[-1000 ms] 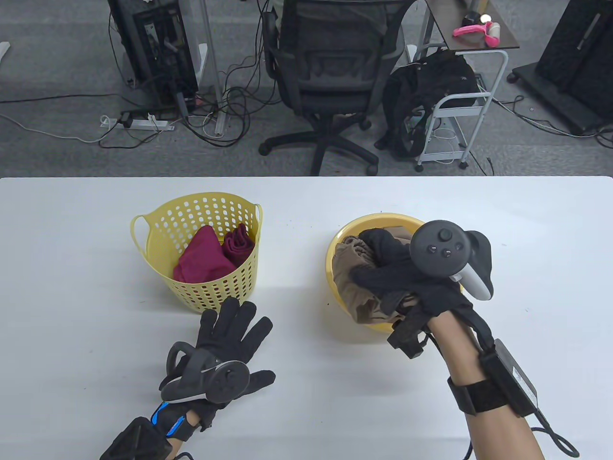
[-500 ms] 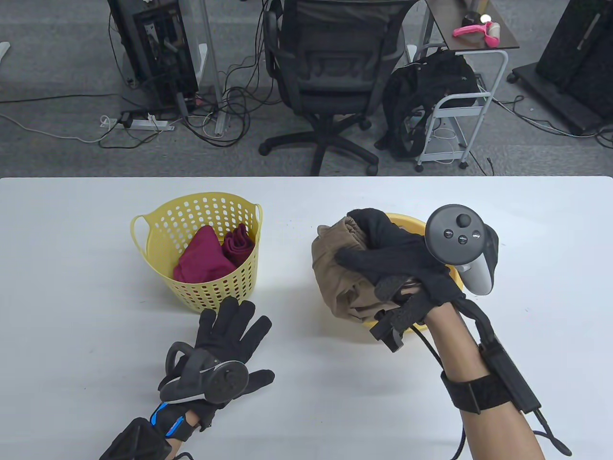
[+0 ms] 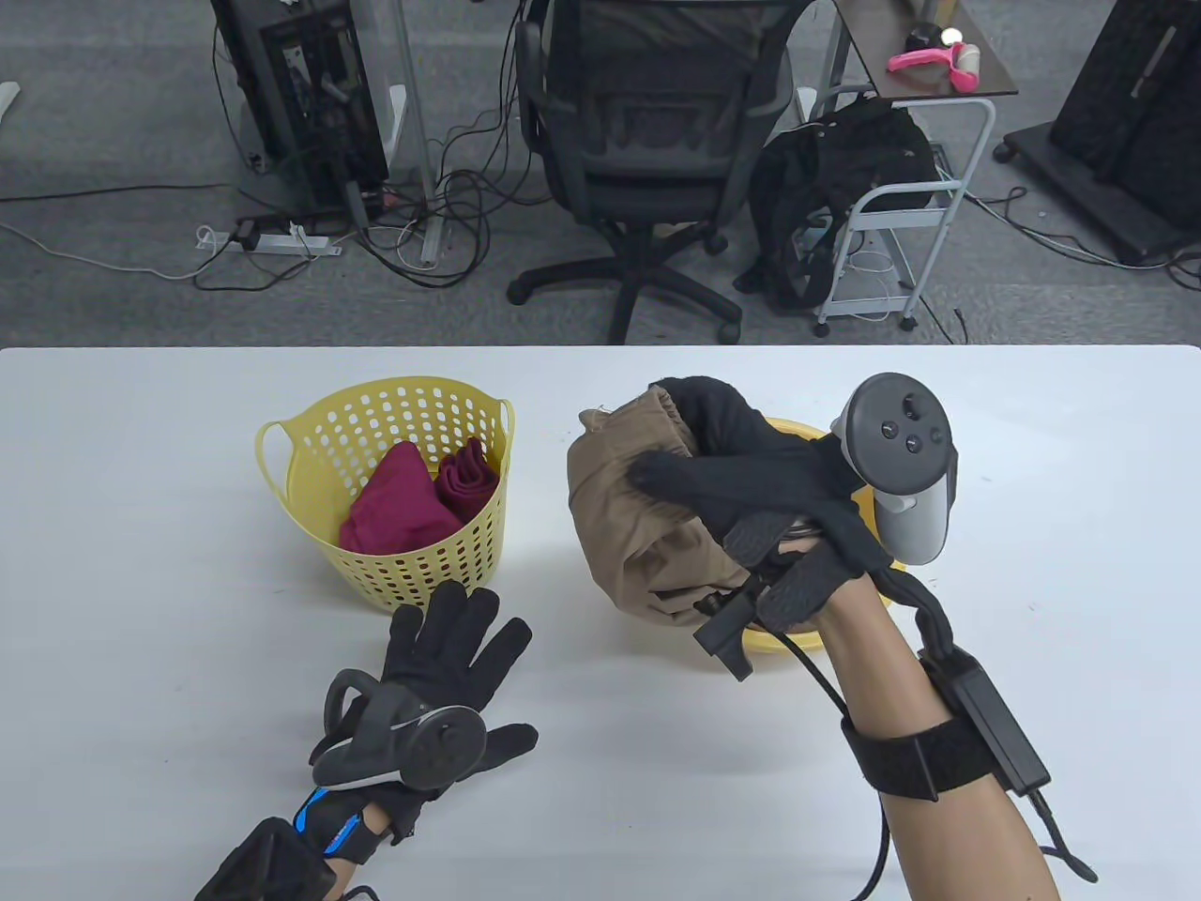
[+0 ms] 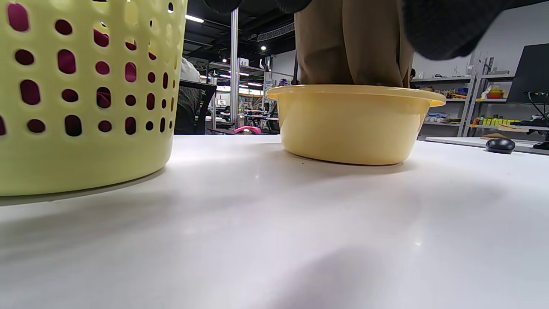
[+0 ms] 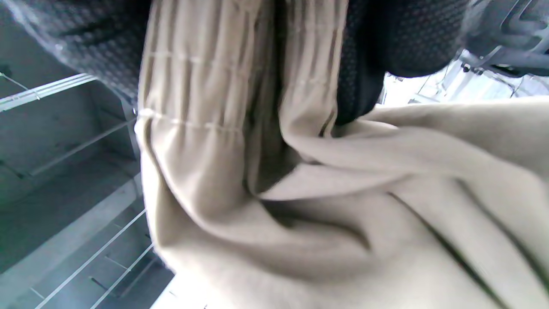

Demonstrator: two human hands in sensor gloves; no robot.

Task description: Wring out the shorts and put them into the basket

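My right hand (image 3: 741, 479) grips a bunched pair of tan shorts (image 3: 624, 526) and holds them up over the yellow basin (image 3: 798, 648), their lower folds still hanging into it. The right wrist view is filled by the tan shorts (image 5: 300, 193) under my gloved fingers (image 5: 377, 51). The left wrist view shows the shorts (image 4: 349, 43) rising out of the basin (image 4: 351, 124). A yellow perforated basket (image 3: 403, 563) stands to the left and holds maroon clothes (image 3: 413, 502). My left hand (image 3: 450, 657) lies flat on the table in front of the basket, fingers spread, holding nothing.
The white table (image 3: 141, 610) stretches left and right of both containers. Close on the left of the left wrist view is the basket (image 4: 85, 107) wall. Beyond the far edge stand an office chair (image 3: 647, 141), a computer tower, cables and a small trolley (image 3: 901, 188).
My right hand has lifted the tan shorts up out of the basin and carried them leftward. The left hand has stayed put.
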